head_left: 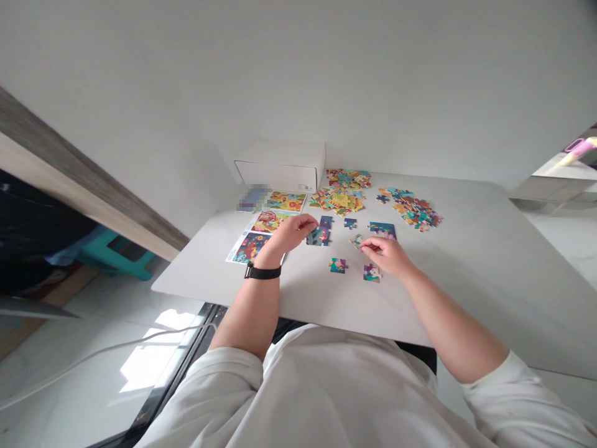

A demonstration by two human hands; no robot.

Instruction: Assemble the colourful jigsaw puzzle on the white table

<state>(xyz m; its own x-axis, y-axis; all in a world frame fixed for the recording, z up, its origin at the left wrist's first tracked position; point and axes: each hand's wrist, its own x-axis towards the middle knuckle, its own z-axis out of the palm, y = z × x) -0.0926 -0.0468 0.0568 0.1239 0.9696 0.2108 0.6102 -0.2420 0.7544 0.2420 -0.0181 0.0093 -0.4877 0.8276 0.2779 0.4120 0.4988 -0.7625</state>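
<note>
My left hand [292, 233], a black band on its wrist, has its fingers pressed together at the upper left edge of a small joined cluster of jigsaw puzzle pieces [321, 235]. Whether a piece is between those fingertips is hidden. Between thumb and fingers, my right hand [385, 254] pinches a light-coloured puzzle piece [356, 241] just above the table. Beyond it lies a joined dark blue strip of pieces [382, 229]. A single blue piece [350, 223] sits between the two groups. Closer to me are a teal and purple piece [338, 266] and a purple-edged piece [372, 273].
A printed picture sheet [252, 244] lies left of my left hand. Behind it stands a white box [280, 174] against the wall. Heaps of loose pieces, one yellowish [339, 200] and one multicoloured [417, 210], lie at the back of the white table [471, 267]. A teal stool [114, 252] stands left.
</note>
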